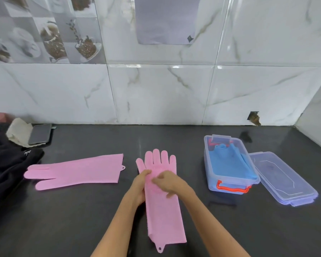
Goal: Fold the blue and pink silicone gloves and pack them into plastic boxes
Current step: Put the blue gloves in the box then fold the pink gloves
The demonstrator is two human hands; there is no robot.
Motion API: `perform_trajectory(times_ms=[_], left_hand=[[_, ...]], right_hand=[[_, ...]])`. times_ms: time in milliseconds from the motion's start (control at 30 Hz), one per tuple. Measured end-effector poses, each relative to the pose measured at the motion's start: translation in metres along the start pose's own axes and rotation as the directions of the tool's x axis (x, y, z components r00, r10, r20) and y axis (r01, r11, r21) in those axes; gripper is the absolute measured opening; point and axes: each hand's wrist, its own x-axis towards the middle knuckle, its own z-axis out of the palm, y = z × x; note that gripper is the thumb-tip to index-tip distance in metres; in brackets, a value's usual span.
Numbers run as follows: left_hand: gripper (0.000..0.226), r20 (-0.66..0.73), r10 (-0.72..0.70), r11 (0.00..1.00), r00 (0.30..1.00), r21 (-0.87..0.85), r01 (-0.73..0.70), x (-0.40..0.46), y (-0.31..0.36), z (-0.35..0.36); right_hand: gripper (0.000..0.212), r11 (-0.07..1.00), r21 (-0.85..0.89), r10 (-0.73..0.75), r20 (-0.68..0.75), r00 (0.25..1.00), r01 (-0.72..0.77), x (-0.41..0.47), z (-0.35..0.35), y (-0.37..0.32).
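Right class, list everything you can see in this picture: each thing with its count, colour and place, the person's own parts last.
Pink silicone gloves: 2; one flat at left, one under the hands.
Blue silicone gloves: count unclear, inside the box.
Clear plastic box with orange handles: 1, right.
Clear plastic lid: 1, beside the box.
Dark phone: 1, back left.
Black cloth: 1, far left.
Dark countertop: 1.
Left hand, right hand: on the near glove.

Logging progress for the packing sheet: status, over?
Left hand grips, right hand presses the unfolded pink silicone glove. Blue gloves in clear plastic box, lid off. Nothing in the way.
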Motion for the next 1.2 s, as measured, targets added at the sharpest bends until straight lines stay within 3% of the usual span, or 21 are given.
perform_trajectory(times_ms=[67, 133, 200, 367, 600, 867, 1067, 1200], left_hand=[[0.017, -0.073, 0.101, 0.978, 0.992, 0.191, -0.085, 0.003, 0.005, -0.005], [0.025, -0.206, 0.242, 0.897, 0.948, 0.419, -0.138, 0.005, 0.013, -0.014], [0.027, -0.251, 0.276, 0.869, 0.928, 0.478, -0.129, -0.001, 0.017, -0.027], [0.013, -0.200, 0.154, 0.864, 0.968, 0.503, -0.034, -0.011, 0.009, -0.048], [0.012, -0.205, 0.265, 0.876, 0.942, 0.459, -0.147, 0.000, -0.005, -0.025], [0.013, -0.064, 0.257, 0.864, 0.964, 0.463, -0.199, 0.015, -0.023, 0.047], [0.014, -0.051, 0.289, 0.839, 0.956, 0.494, -0.227, 0.020, -0.032, 0.068], [0.013, -0.094, 0.313, 0.854, 0.945, 0.463, -0.237, 0.015, -0.027, 0.050]], right_hand=[[0.022, 1.000, -0.027, -0.019, -0.104, 0.994, 0.016, -0.003, -0.008, 0.009], [0.017, 1.000, 0.016, 0.028, -0.233, 0.972, -0.025, 0.001, -0.009, 0.025], [0.028, 0.996, 0.084, 0.055, -0.280, 0.959, -0.033, 0.002, -0.008, 0.034], [0.025, 0.989, 0.139, 0.086, -0.241, 0.967, -0.054, 0.010, -0.009, 0.042], [0.021, 0.975, 0.216, 0.116, -0.299, 0.947, -0.051, 0.015, -0.024, 0.055], [0.021, 0.952, 0.301, 0.196, -0.437, 0.878, -0.063, 0.007, -0.077, 0.107], [0.012, 0.919, 0.388, 0.257, -0.443, 0.859, -0.075, -0.001, -0.090, 0.128], [0.011, 0.955, 0.297, 0.181, -0.625, 0.759, 0.017, -0.001, -0.079, 0.112]])
